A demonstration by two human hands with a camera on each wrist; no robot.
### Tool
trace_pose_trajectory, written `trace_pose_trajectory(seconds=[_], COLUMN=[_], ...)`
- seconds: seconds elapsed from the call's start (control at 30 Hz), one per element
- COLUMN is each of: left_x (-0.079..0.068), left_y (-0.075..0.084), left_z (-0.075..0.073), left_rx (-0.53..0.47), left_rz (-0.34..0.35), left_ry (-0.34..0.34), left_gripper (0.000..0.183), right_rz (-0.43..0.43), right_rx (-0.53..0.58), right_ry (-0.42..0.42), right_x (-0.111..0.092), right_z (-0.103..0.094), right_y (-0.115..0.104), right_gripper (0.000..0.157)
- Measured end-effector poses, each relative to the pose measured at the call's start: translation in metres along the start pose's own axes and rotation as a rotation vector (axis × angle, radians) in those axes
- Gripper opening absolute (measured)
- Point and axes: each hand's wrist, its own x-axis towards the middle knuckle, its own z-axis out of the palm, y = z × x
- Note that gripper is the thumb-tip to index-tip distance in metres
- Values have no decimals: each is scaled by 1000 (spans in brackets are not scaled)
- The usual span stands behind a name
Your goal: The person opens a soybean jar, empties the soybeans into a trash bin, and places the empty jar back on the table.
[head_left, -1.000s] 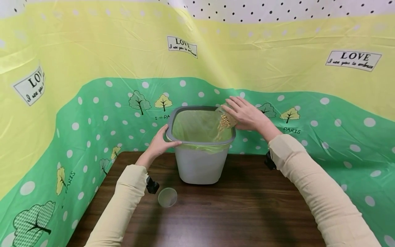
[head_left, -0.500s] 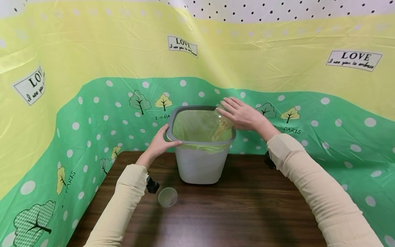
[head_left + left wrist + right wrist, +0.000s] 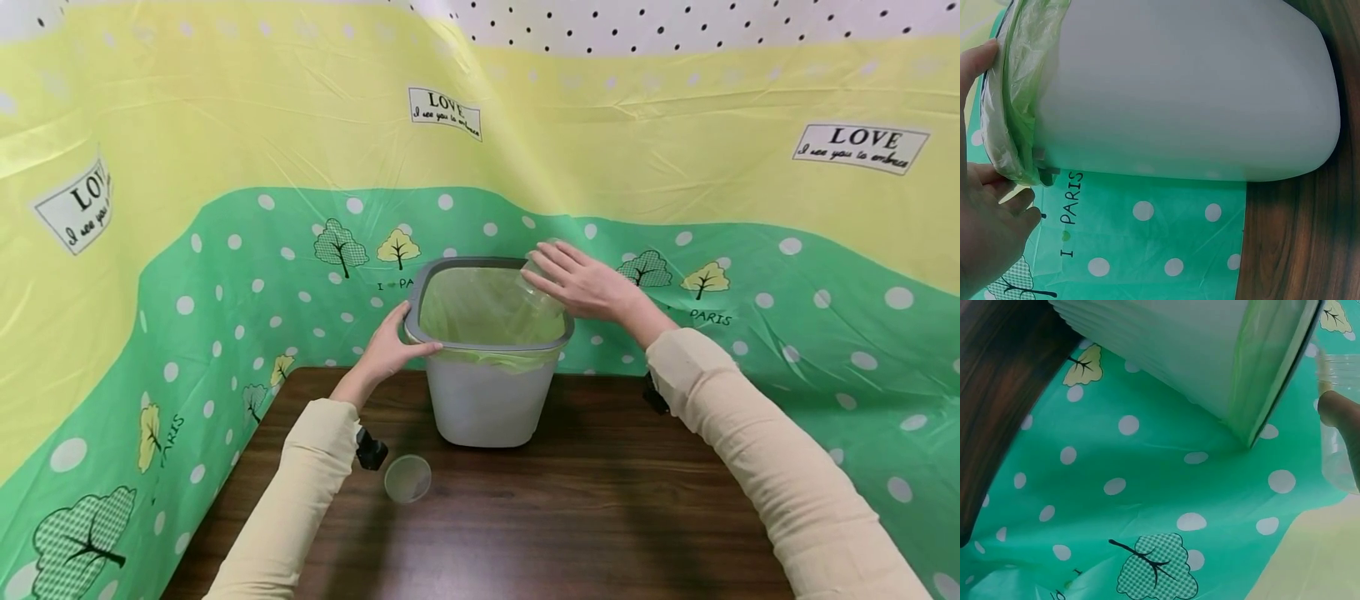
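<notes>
A light grey trash bin (image 3: 491,400) with a dark grey rim stands upright on the table, lined with a green plastic bag (image 3: 472,304). My left hand (image 3: 386,346) grips the rim at its left front corner, thumb along the front edge; the left wrist view shows the fingers (image 3: 1019,209) beside the folded bag edge. Over the bin's right side, my right hand (image 3: 581,283) holds a clear plastic jar (image 3: 534,287) tilted mouth-down. No beans show in the visible part of the jar. In the right wrist view the thumb lies against the jar (image 3: 1335,459).
A round clear lid (image 3: 407,479) lies on the dark wooden table (image 3: 525,525), in front of the bin and near the left wrist. A green and yellow patterned curtain (image 3: 300,250) hangs close behind the bin and along the sides.
Pale round beans have poured out of the jar into the bin, and the stream has stopped. My right hand has shifted slightly left, tipping the jar further. My left hand has stayed put.
</notes>
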Motion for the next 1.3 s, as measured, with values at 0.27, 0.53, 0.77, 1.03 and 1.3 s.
trace_pose_trajectory(seconds=[0.27, 0.53, 0.77, 1.03, 1.3], left_x=[0, 1, 0, 0, 1], left_y=[0, -1, 0, 1, -2], left_z=[-1, -1, 0, 1, 3], left_rx=[-13, -19, -25, -32, -40], left_rz=[-5, -8, -7, -1, 1], left_ry=[-9, -9, -3, 1, 0], left_gripper=[101, 102, 100, 100, 99], right_rz=[80, 90, 182, 467, 857], right_rx=[65, 81, 178, 347, 661], right_ry=[-6, -77, 41, 210, 275], right_x=[7, 6, -2, -21, -52], right_z=[2, 1, -1, -12, -22], right_y=[-2, -3, -2, -3, -21], right_gripper=[69, 71, 85, 98, 98])
